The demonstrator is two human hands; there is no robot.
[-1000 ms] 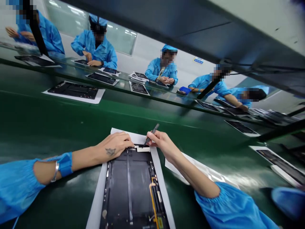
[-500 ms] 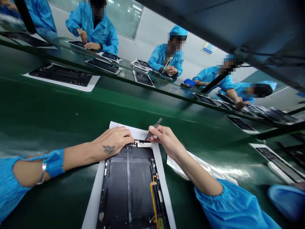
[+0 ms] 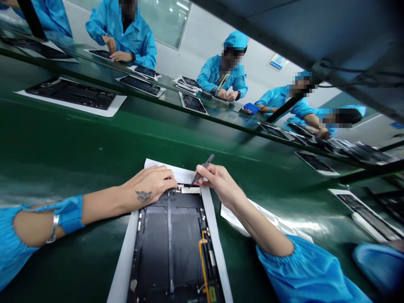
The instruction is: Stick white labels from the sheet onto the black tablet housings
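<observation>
In front of me an opened tablet (image 3: 184, 235), its black inside facing up with an orange flex cable, lies on a white paper sheet (image 3: 217, 227). My left hand (image 3: 153, 183) rests over its far left corner, fingers curled together and the fingertips at the top edge. The exact grip of those fingertips is hidden. My right hand (image 3: 217, 181) pinches dark tweezers (image 3: 205, 165), tilted with the tip down. That tip is at the white strip (image 3: 191, 190) along the tablet's far edge; whether it touches cannot be made out.
A white sheet (image 3: 268, 221) lies under my right forearm. Another opened tablet (image 3: 71, 94) on paper is at the far left, a further one (image 3: 366, 210) at the right. Across the green bench (image 3: 126, 139) several co-workers in blue handle tablets. A dark shelf (image 3: 315, 33) hangs overhead.
The tablet at the far left has slid a little to the left. Across the bench, one co-worker's hands have moved apart. My own hands and the tweezers have barely shifted.
</observation>
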